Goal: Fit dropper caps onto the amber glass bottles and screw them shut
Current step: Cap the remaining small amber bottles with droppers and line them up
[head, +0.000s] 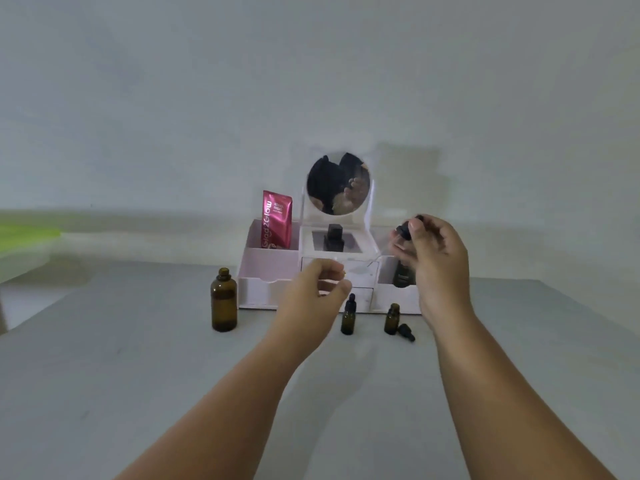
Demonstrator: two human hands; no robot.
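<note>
Head view: right hand (440,265) with a black dropper cap (405,230) between fingertips, left hand (311,292) loosely curled, empty

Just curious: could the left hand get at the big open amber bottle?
Probably yes: the left hand looks empty, and only bare table lies between it and the big amber bottle.

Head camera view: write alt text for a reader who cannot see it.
A person's right hand holds a black dropper cap raised above a grey table, the left hand loosely curled beside it. Below stand a capped small bottle, an open small bottle and an open large bottle, all amber.
</note>
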